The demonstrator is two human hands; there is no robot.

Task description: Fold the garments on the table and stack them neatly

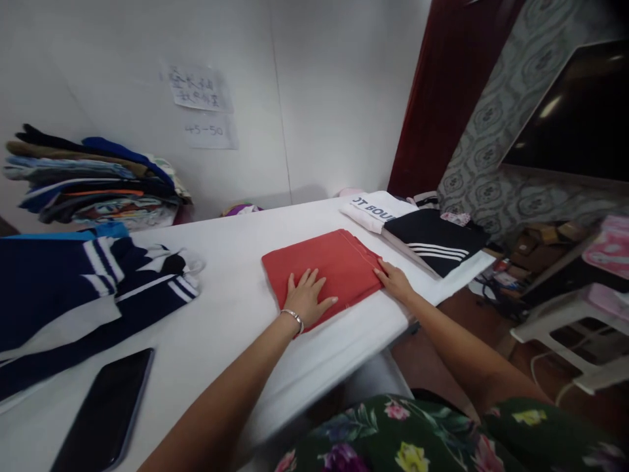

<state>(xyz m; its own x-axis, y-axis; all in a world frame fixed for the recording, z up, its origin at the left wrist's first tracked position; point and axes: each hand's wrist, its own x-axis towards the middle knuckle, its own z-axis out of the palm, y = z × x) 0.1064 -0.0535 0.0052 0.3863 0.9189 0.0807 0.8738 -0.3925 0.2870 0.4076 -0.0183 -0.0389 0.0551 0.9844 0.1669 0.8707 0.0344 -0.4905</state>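
Note:
A red garment (322,262), folded into a flat rectangle, lies on the white table (230,262). My left hand (305,298), with a bracelet at the wrist, rests flat on its near left part with the fingers spread. At the garment's right edge is my right hand (393,280); its fingers are bent over the layered edge, the thumb side toward the fold. How firmly they pinch the cloth is hard to see. What kind of garment it is cannot be made out from the folded shape.
Navy clothes with white stripes (98,282) and a phone (105,410) lie on the left. Behind them rises a stack of folded clothes (93,177). Black clothing with white stripes (432,239) and a white printed garment (383,206) lie at the right end. A stool (580,334) stands beyond.

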